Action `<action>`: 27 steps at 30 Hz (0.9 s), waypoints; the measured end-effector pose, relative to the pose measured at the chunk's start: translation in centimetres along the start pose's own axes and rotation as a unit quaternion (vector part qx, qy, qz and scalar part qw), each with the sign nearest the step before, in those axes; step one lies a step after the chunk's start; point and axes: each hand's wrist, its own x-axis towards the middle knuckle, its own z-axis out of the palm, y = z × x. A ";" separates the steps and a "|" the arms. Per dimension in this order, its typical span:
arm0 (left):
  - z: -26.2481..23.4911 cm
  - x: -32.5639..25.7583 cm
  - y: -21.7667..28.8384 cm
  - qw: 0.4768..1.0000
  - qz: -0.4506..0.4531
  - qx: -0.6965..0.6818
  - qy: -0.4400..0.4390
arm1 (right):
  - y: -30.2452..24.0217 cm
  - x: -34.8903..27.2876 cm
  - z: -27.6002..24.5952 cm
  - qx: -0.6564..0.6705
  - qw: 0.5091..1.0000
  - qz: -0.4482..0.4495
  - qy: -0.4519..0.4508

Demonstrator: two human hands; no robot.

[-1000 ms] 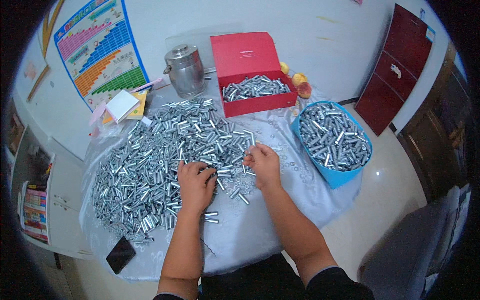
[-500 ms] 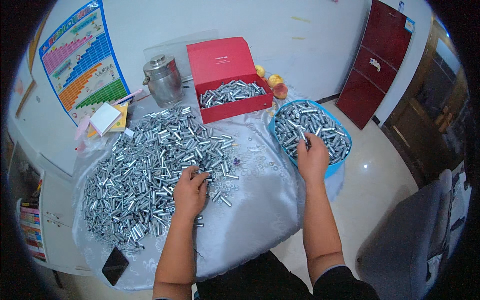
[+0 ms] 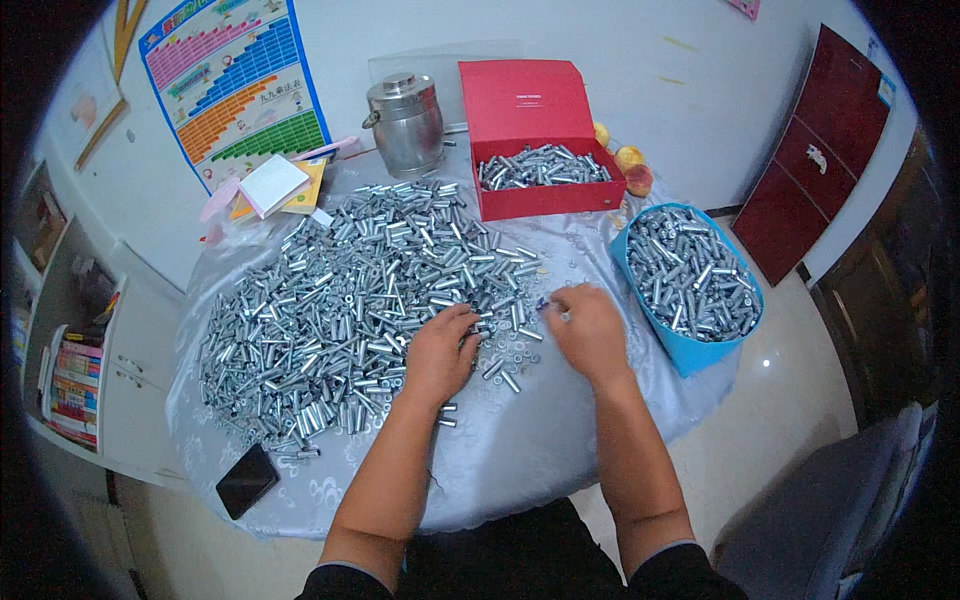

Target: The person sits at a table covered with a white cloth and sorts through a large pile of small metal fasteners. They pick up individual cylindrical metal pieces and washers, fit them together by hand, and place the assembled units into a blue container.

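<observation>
Leaving the blue plastic tub (image 3: 692,354), the curled right hand (image 3: 592,335) is maybe picking, the left hand (image 3: 437,362) bending over silver metal tubes (image 3: 345,325); grips unclear; next needs pinching.

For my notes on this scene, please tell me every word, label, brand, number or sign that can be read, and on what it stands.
I leave wording out, but print stands here:
Wall poster: large heading and some bigger characters legible; small print unreadable.
Red lid: pale print, too small to read.
Book spines: too small and blurred.
Blue label on the dark red cabinet: too blurred.
</observation>
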 end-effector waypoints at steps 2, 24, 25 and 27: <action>0.0 -0.2 -0.4 1.000 0.012 -0.005 0.008 | -1.3 0.6 1.1 -0.014 0.996 0.026 -0.086; 0.1 -0.8 -1.7 0.927 -0.141 -0.332 0.098 | -0.9 1.9 4.5 0.085 0.995 -0.009 -0.059; -0.2 -0.5 -0.9 0.906 -0.157 -0.377 0.108 | -0.9 2.0 4.6 0.096 0.993 -0.026 -0.067; -0.2 -0.6 -1.5 0.889 -0.168 -0.413 0.107 | -0.7 2.3 5.0 0.117 0.988 -0.058 -0.082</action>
